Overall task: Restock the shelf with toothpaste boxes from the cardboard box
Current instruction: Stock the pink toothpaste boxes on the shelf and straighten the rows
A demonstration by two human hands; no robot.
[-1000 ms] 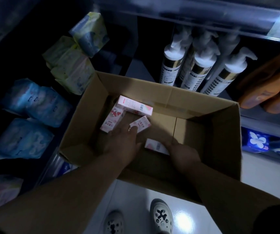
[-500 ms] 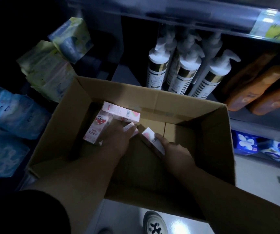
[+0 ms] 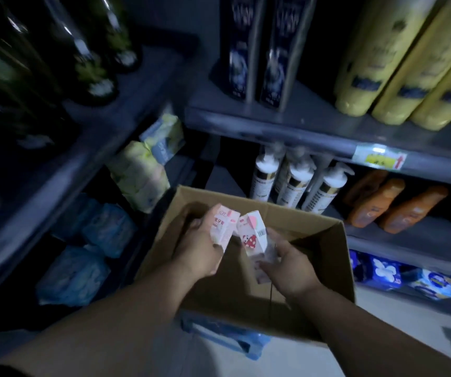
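An open brown cardboard box [image 3: 325, 270] sits on the floor in front of the shelves. Both my hands are raised above its opening. My left hand [image 3: 200, 248] grips a pink-and-white toothpaste box [image 3: 223, 225], held nearly upright. My right hand [image 3: 289, 268] grips a second toothpaste box [image 3: 253, 238] with a red spotted picture and a barcode, tilted slightly, its top close to the first box. My arms hide most of the box's inside.
A grey shelf board [image 3: 287, 126] above carries dark blue cartons [image 3: 257, 50] and yellow bottles [image 3: 398, 66]. Below stand white pump bottles [image 3: 295, 183] and orange bottles [image 3: 393, 205]. Soft tissue packs [image 3: 140, 172] and blue packs [image 3: 104, 227] fill the left shelves. Dark bottles [image 3: 91, 50] stand upper left.
Both hands have come up out of the cardboard box, each with a toothpaste box in it. The view has tilted upward, showing the higher shelves.
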